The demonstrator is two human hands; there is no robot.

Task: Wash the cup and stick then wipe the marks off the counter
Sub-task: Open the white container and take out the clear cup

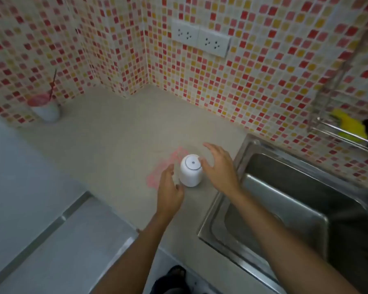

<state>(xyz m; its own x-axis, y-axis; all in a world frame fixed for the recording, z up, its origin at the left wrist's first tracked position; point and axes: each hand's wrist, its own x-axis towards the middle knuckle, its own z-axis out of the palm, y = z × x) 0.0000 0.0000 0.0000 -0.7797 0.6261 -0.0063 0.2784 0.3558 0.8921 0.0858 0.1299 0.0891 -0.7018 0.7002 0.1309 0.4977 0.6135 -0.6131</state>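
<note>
We find left hand (170, 184) and right hand (220, 169), fingers (211, 146) apart, flanking the white container (190, 170), likely to uncover pink marks (155, 177).

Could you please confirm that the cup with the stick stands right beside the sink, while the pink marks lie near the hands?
Not quite: the head view shows the cup with the stick standing far from the sink, at the left end of the counter against the tiled wall. The pink marks do lie near the left hand and right hand.
</note>
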